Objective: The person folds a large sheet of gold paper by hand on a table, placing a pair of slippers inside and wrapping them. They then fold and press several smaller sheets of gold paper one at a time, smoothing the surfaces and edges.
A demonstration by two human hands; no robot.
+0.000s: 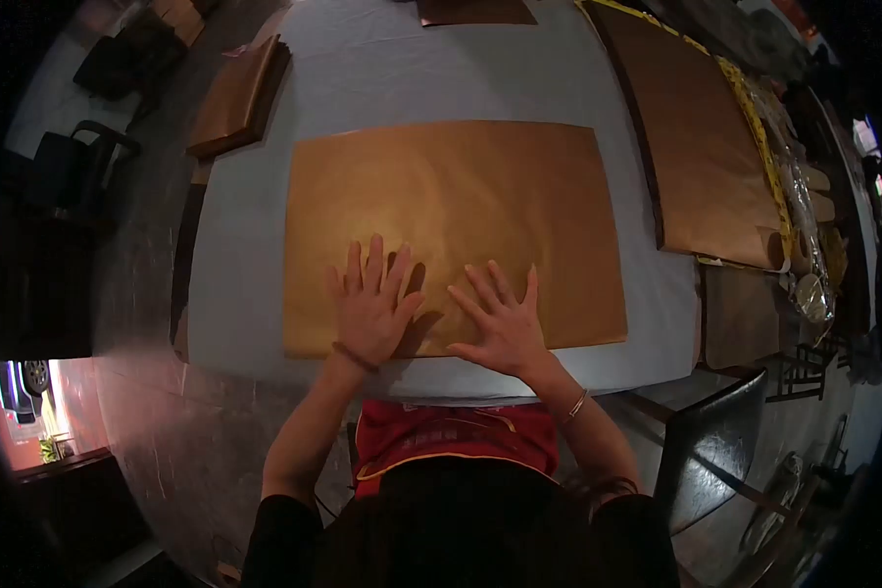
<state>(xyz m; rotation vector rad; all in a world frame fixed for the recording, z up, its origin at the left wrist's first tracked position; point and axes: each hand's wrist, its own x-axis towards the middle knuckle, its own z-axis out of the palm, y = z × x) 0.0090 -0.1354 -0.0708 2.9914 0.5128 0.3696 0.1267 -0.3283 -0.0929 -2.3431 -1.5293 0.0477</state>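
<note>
A large sheet of brown kraft paper (461, 186) lies flat on the table's pale grey cloth (412, 88), close to the front edge. Over the sheet's lower left part is my left hand (370, 309), fingers spread and pointing away from me, with a dark shadow beside it. My right hand (505, 323) rests at the sheet's lower middle, its fingers also spread and palm down. Neither hand grips anything. Faint ripples run through the middle of the paper.
A brown paper stack (235, 98) sits at the table's left edge. Along the right lies a bigger stack of brown sheets (701, 147) edged with yellow tape. Another brown piece (475, 10) is at the far edge. A black chair (710, 441) stands at lower right.
</note>
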